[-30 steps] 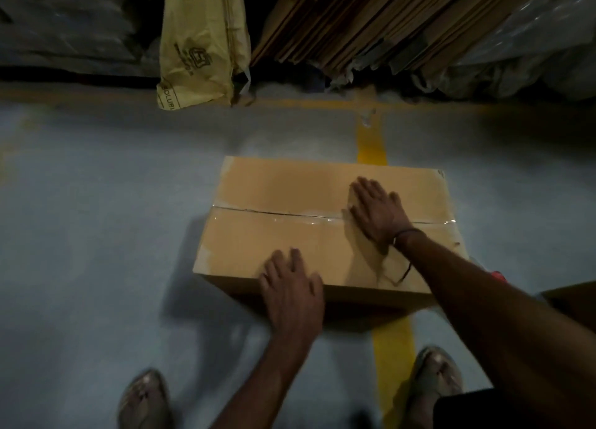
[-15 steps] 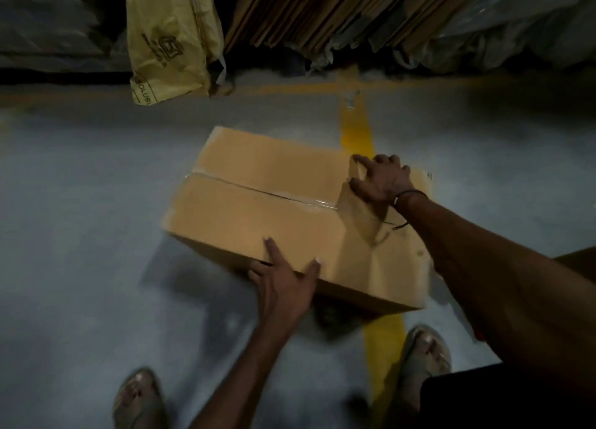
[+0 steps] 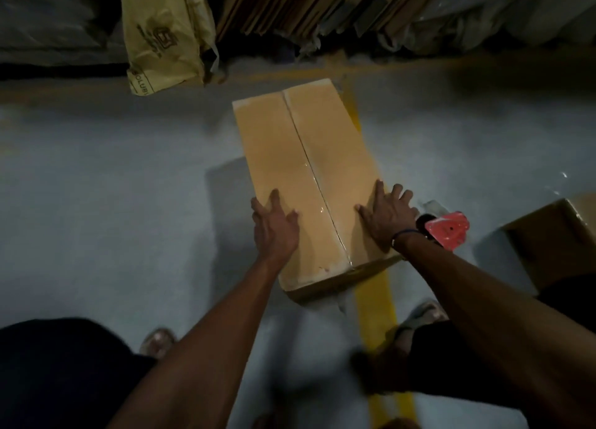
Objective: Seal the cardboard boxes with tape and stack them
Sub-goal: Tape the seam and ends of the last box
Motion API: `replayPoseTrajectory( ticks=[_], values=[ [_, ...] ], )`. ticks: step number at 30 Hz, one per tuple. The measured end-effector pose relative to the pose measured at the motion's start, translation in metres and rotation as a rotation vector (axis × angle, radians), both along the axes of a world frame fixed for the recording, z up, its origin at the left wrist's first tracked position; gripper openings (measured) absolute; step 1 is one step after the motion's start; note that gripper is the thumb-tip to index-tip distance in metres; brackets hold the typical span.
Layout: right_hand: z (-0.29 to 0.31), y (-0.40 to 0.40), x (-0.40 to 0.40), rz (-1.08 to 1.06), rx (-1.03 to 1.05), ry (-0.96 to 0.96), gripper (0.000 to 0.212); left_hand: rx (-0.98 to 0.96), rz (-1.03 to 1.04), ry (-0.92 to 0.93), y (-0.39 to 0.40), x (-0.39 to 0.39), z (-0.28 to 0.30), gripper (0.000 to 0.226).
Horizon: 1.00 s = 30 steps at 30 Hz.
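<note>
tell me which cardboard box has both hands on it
The taped box lying along the yellow floor line, with the left hand and right hand flat on top. The other box at right is untouched.

yellow bag (image 3: pixel 164 32), partial print "OLUBI"

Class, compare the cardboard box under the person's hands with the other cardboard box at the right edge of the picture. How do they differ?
The near box lies in full view, lit pale tan, while the right box is cut off by the frame and sits in shadow. The left hand and right hand press flat on the near box; nothing touches the right box. Glossy tape shows along the near box's seam; none is visible on the right box. Both stand on the floor.
</note>
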State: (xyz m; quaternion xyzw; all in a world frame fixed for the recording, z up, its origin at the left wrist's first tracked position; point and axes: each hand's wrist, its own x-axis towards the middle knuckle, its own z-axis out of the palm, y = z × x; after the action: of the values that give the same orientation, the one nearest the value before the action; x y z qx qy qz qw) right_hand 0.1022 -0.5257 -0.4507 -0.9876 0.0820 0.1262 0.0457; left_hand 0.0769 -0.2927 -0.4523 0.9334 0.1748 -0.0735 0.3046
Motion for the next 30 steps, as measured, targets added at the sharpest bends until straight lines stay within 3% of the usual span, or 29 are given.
replayPoseTrajectory(
  ticks=[7, 11, 14, 17, 21, 23, 25, 28, 30],
  values=[
    [-0.007, 0.000, -0.025, 0.014, -0.038, -0.088, 0.083, 0.198, -0.077, -0.012, -0.021, -0.040, -0.025, 0.078],
    [-0.015, -0.018, -0.011, 0.120, 0.091, -0.135, 0.079, 0.268, -0.119, -0.030, -0.011, -0.021, -0.029, 0.078],
    [-0.020, -0.031, -0.001, 0.124, 0.330, -0.092, 0.078, 0.286, -0.167, -0.039, 0.003, -0.002, -0.031, 0.077],
    [-0.035, -0.057, 0.002, -0.115, 0.554, -0.177, 0.076, 0.316, -0.195, -0.079, 0.007, 0.013, -0.036, 0.077],
    [-0.070, -0.120, -0.015, -0.617, 0.371, -0.400, 0.063, 0.289, -0.319, -0.184, -0.031, 0.023, -0.029, 0.078],
    [-0.090, -0.154, -0.026, -0.830, 0.346, -0.336, 0.069, 0.215, -0.399, -0.216, -0.068, 0.027, -0.021, 0.078],
    [-0.119, -0.183, -0.033, -0.957, 0.349, -0.146, 0.086, 0.172, -0.521, -0.263, -0.104, 0.025, -0.015, 0.076],
    [-0.171, -0.221, -0.041, -0.919, 0.385, 0.108, 0.117, 0.133, -0.684, -0.282, -0.142, 0.014, -0.018, 0.072],
    [-0.189, -0.230, -0.047, -0.864, 0.374, 0.189, 0.123, 0.150, -0.750, -0.262, -0.155, 0.006, -0.028, 0.070]
  ],
)
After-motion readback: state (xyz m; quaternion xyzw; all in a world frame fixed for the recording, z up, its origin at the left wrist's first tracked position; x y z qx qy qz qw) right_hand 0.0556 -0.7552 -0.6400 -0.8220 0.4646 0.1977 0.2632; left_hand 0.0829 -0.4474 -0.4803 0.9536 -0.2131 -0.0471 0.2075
